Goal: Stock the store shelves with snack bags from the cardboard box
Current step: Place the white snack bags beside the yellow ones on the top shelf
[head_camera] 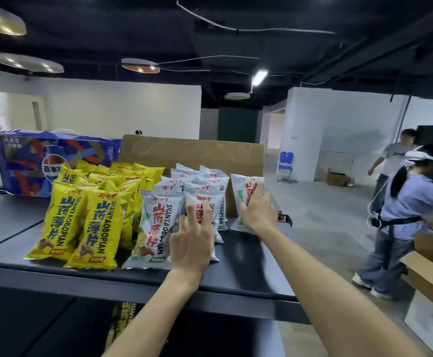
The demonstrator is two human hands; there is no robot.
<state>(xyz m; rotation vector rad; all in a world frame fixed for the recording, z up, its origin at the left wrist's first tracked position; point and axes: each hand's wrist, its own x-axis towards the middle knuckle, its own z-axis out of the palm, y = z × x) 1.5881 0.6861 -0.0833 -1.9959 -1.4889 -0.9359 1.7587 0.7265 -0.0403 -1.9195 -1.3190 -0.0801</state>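
Head view is showing both hands reaching over the black shelf (241, 266) toward the white bags. They are looking light and puffy, air-filled pillow packs of thin glossy film, so they are probably going to slip against each other and topple easily when stood on end. The contents are likely brittle, so squeezing hard is risking crushed snacks. The best hold is probably a gentle flat grasp across the broad faces, or a pinch on the crimped top seam, with a steadying palm while setting one upright.

The right hand (258, 211) is resting on a lone white bag (246, 186) standing at the right end of the shelf, just beside the cardboard flap (192, 153); its fingers are lying fairly straight and slightly spread over the bag's front, and I cannot tell whether the thumb is wrapping behind. The left hand (192, 240) is lying with straight, spread fingers against the front white bags (156, 228), touching, not pinching.

The white bags are carrying red characters and black lettering with green accents, standing in rows that are leaning back. To their left, yellow bags (81, 225) with blue characters are standing in matching rows, touching the white ones. An open box (432, 276) is sitting on the floor at right.
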